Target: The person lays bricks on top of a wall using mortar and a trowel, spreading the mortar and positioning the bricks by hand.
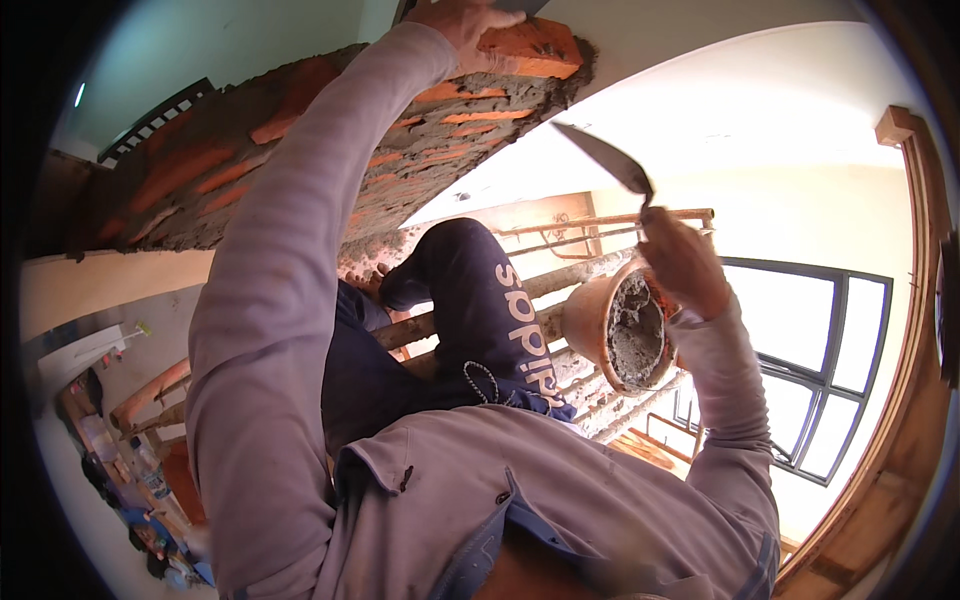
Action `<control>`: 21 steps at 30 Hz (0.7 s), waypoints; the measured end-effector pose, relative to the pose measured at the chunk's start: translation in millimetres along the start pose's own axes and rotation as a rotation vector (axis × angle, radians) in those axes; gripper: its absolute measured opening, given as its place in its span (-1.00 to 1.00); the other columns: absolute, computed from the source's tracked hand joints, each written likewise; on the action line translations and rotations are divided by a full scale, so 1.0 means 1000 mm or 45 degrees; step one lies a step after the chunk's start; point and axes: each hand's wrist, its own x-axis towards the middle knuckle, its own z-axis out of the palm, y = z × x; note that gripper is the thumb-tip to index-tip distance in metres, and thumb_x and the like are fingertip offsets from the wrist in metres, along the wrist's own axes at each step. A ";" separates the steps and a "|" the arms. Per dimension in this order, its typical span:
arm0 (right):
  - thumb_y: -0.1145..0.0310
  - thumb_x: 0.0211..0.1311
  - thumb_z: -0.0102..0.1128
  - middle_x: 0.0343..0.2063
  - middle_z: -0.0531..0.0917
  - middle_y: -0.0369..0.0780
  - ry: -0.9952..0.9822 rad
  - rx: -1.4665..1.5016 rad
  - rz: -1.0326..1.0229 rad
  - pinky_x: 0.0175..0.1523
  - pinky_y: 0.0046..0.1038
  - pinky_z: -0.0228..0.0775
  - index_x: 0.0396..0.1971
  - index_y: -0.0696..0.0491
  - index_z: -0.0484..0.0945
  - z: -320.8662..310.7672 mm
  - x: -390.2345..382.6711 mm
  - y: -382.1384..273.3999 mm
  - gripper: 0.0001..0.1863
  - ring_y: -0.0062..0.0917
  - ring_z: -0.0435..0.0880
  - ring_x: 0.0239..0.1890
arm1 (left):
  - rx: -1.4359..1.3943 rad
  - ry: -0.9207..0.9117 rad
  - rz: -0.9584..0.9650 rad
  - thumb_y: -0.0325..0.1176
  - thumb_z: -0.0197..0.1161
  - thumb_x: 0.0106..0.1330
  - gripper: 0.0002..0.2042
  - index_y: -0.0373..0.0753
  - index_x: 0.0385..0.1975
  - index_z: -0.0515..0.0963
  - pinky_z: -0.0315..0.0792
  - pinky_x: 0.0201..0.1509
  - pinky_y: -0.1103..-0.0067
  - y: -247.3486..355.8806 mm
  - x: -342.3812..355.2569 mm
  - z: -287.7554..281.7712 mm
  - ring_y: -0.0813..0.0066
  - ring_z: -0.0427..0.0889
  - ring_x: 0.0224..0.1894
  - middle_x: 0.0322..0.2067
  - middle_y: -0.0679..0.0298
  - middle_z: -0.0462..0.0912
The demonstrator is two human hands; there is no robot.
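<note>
Brick is gripped by the outstretched left hand; the raised right hand clenches its fingers round a trowel.

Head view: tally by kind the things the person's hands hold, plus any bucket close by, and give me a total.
Trowel, held in the right hand: 1
Orange brick, gripped by the left hand: 1
Bucket with grey mix inside, by the right hand: 1
Total: 3
</note>
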 end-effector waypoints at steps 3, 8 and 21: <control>0.46 0.26 0.04 -0.54 0.59 0.01 0.180 -0.028 -0.070 -0.40 -0.11 0.49 -0.21 0.17 0.33 0.031 0.017 -0.005 -0.83 -0.10 0.64 -0.54 | 0.050 -0.114 -0.027 0.01 0.36 0.13 -0.42 0.02 0.18 0.50 0.16 0.41 0.32 0.002 0.005 0.003 0.09 0.33 0.31 0.31 0.03 0.30; 0.46 0.26 0.03 -0.59 0.60 0.04 0.210 -0.189 -0.023 -0.34 -0.12 0.57 -0.25 0.22 0.38 0.011 0.044 -0.011 -0.85 -0.05 0.67 -0.53 | 0.022 -0.089 -0.018 -0.07 0.38 0.07 -0.43 0.01 0.16 0.52 0.16 0.42 0.31 0.006 0.009 0.010 0.10 0.31 0.32 0.28 0.06 0.35; 0.44 0.29 0.03 -0.36 0.60 -0.03 0.103 0.220 0.290 -0.25 -0.23 0.53 -0.19 0.17 0.47 -0.100 0.002 -0.032 -0.84 -0.13 0.64 -0.34 | 0.281 0.118 -0.003 -0.18 0.47 0.06 -0.31 -0.19 0.24 0.40 0.20 0.42 0.38 0.029 -0.006 0.019 0.25 0.28 0.34 0.28 0.21 0.36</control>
